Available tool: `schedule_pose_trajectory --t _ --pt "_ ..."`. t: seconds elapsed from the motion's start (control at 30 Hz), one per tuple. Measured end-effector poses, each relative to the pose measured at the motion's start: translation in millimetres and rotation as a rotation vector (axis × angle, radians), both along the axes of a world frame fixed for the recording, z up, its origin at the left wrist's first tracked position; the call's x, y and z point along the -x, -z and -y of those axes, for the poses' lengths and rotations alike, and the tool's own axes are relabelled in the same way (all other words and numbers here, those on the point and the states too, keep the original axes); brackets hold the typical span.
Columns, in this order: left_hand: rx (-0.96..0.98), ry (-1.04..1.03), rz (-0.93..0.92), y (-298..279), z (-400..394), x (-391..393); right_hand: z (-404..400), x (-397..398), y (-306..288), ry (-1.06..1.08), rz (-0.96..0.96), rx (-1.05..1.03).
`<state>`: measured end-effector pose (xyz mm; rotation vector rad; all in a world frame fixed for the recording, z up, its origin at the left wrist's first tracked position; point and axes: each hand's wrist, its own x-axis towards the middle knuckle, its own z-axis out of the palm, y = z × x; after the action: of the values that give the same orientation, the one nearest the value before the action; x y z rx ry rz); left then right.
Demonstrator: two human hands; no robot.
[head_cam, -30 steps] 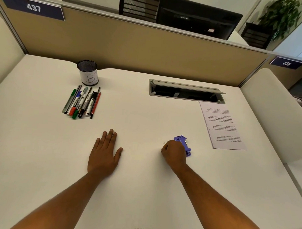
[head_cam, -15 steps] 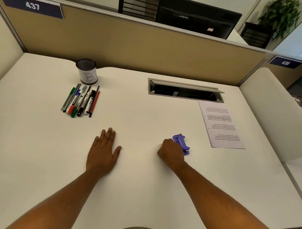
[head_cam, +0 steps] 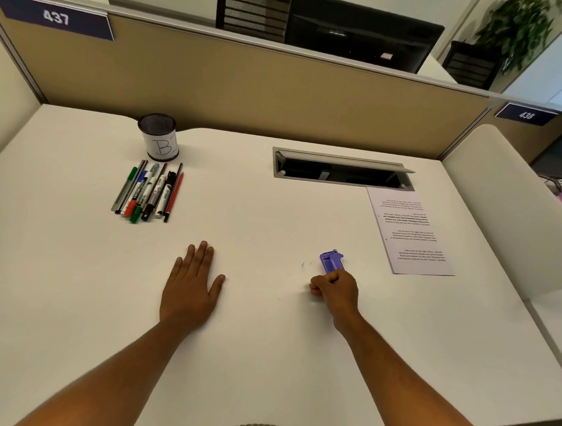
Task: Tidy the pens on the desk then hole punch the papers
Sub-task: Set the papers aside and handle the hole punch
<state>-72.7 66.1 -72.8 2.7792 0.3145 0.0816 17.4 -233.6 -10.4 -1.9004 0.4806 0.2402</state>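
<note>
Right hand [head_cam: 334, 289] fisted beside purple hole punch [head_cam: 331, 261]

White desk [head_cam: 268, 355] holds pens [head_cam: 148, 192], cup [head_cam: 158, 137], paper [head_cam: 408, 233], punch [head_cam: 331, 261].

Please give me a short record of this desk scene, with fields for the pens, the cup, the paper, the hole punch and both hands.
pens: lying in a row on the desk, in front of the cup
cup: black mesh, upright, label "B", no pens visible inside
paper: flat, far right
hole punch: purple, just beyond the right hand
left hand: flat, palm down, holds nothing
right hand: fist closed, touching the punch
</note>
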Motion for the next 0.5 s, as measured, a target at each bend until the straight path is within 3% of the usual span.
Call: schedule_pose_trajectory --t 0.3,0.5 --pt "-0.005 0.01 0.008 -1.8 0.9 0.2 -15.5 -0.5 -10.7 0.107 -0.068 -0.43" --pt "-0.008 0.014 0.002 -2.1 1.2 -0.5 -25.0 -3.5 -15.1 0.123 -0.205 -0.557"
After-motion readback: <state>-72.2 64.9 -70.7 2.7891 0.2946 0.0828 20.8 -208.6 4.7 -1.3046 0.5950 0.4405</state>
